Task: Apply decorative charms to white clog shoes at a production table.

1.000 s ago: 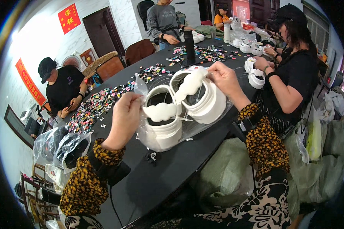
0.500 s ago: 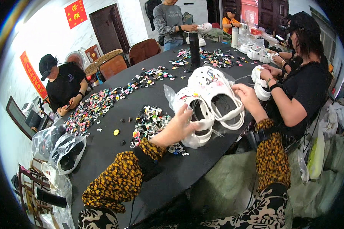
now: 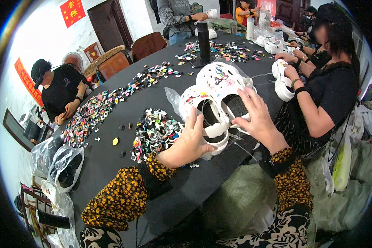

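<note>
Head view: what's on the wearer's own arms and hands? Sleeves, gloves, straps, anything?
Both forearms wear long sleeves in a mustard-yellow and black spotted, leopard-like print. A dark band circles each sleeve just behind the cuff. The left hand and right hand are bare: no gloves, and no rings that can be made out. Below the sleeves, a black fabric with a white floral print shows at the bottom edge.

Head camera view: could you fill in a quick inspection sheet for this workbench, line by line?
Surface: black table, bare near the front edge.
Job's things: pair of white clogs with colourful charms, lying on a clear plastic bag.
Clutter: pile of small charms beside the clogs; more charms spread along the table; a dark bottle.
Hands: left hand and right hand both open, resting on the clogs.
Cables: nothing seen.
Surroundings: other people seated working; plastic bags at the left.
</note>
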Action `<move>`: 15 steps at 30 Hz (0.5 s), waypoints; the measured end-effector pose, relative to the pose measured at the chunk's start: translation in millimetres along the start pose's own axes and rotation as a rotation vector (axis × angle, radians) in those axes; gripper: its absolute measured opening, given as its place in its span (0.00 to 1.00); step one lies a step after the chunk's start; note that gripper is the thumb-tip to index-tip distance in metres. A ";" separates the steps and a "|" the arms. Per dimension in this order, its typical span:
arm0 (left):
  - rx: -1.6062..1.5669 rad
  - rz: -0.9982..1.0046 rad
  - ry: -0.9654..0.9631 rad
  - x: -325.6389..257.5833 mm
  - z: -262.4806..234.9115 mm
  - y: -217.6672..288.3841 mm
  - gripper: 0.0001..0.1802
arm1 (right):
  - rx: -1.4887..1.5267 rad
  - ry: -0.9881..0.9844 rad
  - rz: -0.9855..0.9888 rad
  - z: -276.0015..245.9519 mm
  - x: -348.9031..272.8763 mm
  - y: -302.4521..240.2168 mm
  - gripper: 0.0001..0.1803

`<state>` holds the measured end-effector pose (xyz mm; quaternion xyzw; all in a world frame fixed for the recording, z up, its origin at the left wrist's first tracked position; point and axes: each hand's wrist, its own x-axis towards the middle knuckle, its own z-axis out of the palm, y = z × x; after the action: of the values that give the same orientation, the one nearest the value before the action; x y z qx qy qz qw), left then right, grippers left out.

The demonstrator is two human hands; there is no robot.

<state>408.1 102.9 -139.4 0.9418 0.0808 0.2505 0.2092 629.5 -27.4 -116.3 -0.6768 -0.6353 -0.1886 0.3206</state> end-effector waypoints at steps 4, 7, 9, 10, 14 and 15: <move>-0.016 -0.050 0.022 2.8 4.6 0.4 0.53 | -0.014 0.014 0.003 11.6 6.4 9.3 0.44; -0.020 -0.078 0.068 7.4 10.2 -3.5 0.52 | -0.016 0.012 0.003 16.0 13.0 12.8 0.43; -0.021 -0.104 0.103 11.7 11.9 -3.5 0.52 | -0.009 0.006 0.003 17.8 18.8 13.7 0.42; 0.019 -0.116 0.115 13.0 15.6 -7.5 0.52 | -0.010 -0.023 0.038 18.6 21.9 14.1 0.42; 0.034 -0.166 0.177 30.7 21.5 -10.4 0.50 | -0.002 -0.048 0.122 20.4 29.8 29.7 0.42; 0.032 -0.199 0.189 35.1 22.7 -9.0 0.50 | -0.014 -0.049 0.128 21.8 29.7 35.7 0.42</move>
<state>449.4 112.0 -145.8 0.9046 0.1970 0.3147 0.2094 664.8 9.6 -119.4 -0.7226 -0.5972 -0.1553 0.3115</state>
